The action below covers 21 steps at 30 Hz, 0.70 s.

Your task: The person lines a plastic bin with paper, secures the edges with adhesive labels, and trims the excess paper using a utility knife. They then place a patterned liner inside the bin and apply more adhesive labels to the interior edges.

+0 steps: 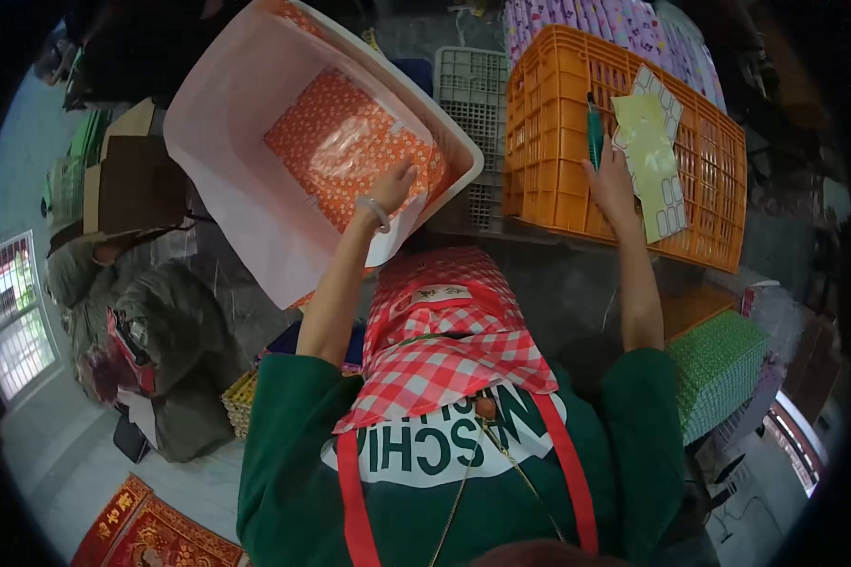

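My left hand point(390, 186), with a bracelet at the wrist, is over the near right part of a large white tub point(463, 156). Its fingers are bent beside orange flower-patterned packs point(336, 142) inside the tub; what they hold, if anything, is hidden. A pale liner sheet point(227, 180) hangs over the tub's side. My right hand point(612, 184) is at the top of an orange plastic crate point(548, 123), its fingers closed around the lower end of a green tool point(595, 132). Right beside that hand, a yellow sheet point(645, 142) and white label sheets point(671, 203) lie on the crate.
A grey crate point(468, 71) stands between tub and orange crate. Purple patterned packs point(596, 28) lie beyond. At the left are a cardboard box point(142, 184) and dark green bags point(175, 321). A stack of green patterned packs point(719, 369) is at the right.
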Available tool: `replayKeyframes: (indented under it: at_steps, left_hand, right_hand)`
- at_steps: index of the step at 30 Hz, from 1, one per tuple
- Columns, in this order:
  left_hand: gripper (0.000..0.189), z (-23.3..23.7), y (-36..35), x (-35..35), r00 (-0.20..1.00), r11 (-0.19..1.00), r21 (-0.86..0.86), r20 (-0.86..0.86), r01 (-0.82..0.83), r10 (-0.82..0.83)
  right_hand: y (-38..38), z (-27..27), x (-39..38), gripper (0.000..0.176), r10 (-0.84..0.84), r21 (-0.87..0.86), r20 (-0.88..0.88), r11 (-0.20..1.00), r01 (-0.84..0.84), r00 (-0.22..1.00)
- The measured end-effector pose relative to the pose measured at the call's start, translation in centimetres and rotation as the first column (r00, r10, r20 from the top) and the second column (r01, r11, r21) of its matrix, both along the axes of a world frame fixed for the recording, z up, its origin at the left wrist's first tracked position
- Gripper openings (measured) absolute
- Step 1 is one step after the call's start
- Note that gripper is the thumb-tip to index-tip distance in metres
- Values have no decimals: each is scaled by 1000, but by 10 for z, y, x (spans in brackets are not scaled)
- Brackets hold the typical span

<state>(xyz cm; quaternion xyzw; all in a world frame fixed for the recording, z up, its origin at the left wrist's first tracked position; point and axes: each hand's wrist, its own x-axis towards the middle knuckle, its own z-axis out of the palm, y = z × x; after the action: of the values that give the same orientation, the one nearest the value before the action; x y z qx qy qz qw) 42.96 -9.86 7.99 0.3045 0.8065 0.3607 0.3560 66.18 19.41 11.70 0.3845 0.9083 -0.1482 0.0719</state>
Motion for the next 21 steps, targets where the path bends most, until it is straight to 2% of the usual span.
replayKeyframes:
  at_steps: [1,2,4,5,6,8,10,12,14,16,18,19,21]
  left_hand:
    - [41,8,13,6,991,997,-34,111,-70,73]
    - [41,-2,22,11,989,996,-30,114,-88,91]
    - [42,-23,31,23,984,965,244,167,-98,58]
    - [42,-17,33,27,981,962,249,179,-115,71]
    - [40,-10,35,30,976,945,287,192,-154,101]
    - [39,-11,36,32,967,920,337,218,-198,128]
    - [35,-14,36,26,991,974,201,104,-106,86]
    - [34,-7,31,27,990,976,196,121,-95,72]
    - [38,8,22,33,993,992,95,-77,-83,90]
    - [42,14,14,36,997,995,73,-26,-73,75]
    - [42,39,8,38,999,995,-89,0,-35,35]
    - [42,41,5,41,999,995,-89,9,-41,42]
    - [36,45,3,46,998,998,-19,-36,57,-57]
  right_hand:
    - [-1,1,3,57,-31,12,-15,999,32,999]
    - [1,1,10,57,-12,17,-12,1000,13,1000]
    - [2,4,27,52,-131,-253,-352,967,41,927]
    - [-9,27,24,47,-303,-528,-352,845,79,885]
    - [-21,42,23,47,-290,-522,-343,850,76,893]
    - [-42,65,18,43,-563,-834,-399,551,-31,724]
    - [-58,77,12,38,-649,-939,-304,328,-104,697]
    - [-63,81,10,36,-663,-970,-229,97,-222,712]
    - [-73,90,6,36,-654,-970,-206,38,-240,728]
    - [-88,106,-3,36,-639,-971,-196,22,-237,743]
    - [-103,113,-13,35,-630,-978,-194,180,-102,752]
    - [-107,113,-14,35,-625,-979,-188,179,-95,758]
    - [-113,112,-16,33,-661,-983,-181,128,-128,728]
